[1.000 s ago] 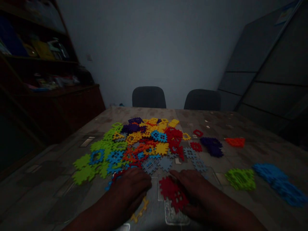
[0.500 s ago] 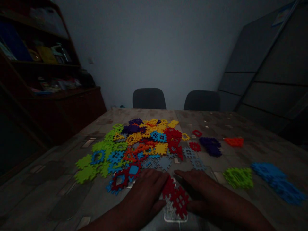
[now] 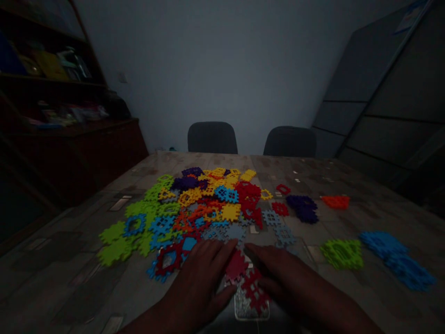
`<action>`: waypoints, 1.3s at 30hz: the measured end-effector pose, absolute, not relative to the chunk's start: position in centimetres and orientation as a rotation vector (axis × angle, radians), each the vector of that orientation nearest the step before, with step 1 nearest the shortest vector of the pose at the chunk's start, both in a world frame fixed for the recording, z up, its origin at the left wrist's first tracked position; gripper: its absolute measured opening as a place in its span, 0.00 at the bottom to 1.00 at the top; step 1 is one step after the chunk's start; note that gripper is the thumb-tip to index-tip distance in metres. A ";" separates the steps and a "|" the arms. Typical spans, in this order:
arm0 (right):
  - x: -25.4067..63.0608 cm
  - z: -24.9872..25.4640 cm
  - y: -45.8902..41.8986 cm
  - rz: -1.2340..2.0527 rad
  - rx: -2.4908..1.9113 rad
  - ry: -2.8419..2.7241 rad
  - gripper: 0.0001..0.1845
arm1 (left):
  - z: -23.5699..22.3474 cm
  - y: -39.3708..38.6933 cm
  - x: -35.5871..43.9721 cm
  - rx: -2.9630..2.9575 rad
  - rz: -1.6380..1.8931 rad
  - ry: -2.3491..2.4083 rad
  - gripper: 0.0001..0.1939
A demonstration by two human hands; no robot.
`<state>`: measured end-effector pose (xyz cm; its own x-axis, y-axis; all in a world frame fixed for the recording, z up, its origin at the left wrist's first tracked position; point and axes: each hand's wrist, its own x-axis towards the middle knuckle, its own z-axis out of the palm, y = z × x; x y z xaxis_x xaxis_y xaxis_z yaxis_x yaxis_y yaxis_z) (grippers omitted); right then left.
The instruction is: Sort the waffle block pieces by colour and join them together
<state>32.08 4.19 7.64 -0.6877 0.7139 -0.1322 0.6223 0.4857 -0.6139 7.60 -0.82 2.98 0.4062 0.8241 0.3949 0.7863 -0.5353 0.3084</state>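
My left hand (image 3: 205,271) rests low over the table, fingers stretched forward and thumb apart. Its fingers lie along the left edge of a solid red notched building tile (image 3: 235,268). Opposite it, my right hand (image 3: 280,269) has its fingers extended towards the same tile, and its thumb is at a red window-patterned tile (image 3: 255,292). The two red tiles lie between my hands, partly covered by them. Just left of my left hand are a red frame tile (image 3: 168,260) and a blue tile (image 3: 158,273). Grey tiles (image 3: 236,232) lie ahead of my fingertips.
A mixed heap of green (image 3: 116,250), yellow (image 3: 231,212), purple and orange tiles spreads ahead and left. To the right are separate purple (image 3: 302,208), orange (image 3: 335,202), green (image 3: 342,253) and blue (image 3: 398,260) groups. Two chairs (image 3: 212,138) stand behind the table.
The view has shifted slightly. My hands have moved a little closer together, and the solid red tile between them shows more fully, shifted left beside my left fingers.
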 end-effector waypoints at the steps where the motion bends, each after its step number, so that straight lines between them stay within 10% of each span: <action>1: 32.2 7.7 4.4 0.972 -1.148 -2.556 0.30 | 2.9 -0.9 7.8 2.573 0.783 1.464 0.42; 10: 33.2 8.7 4.8 0.873 -1.289 -2.463 0.26 | 2.6 -1.9 8.2 2.528 0.710 1.456 0.43; 21: 30.6 7.9 2.7 0.878 -1.450 -2.747 0.60 | 3.3 -0.9 7.5 2.496 0.768 1.590 0.36; 39: 35.8 7.7 4.4 0.813 -1.176 -2.659 0.47 | 4.3 -1.7 7.8 2.515 0.514 1.295 0.41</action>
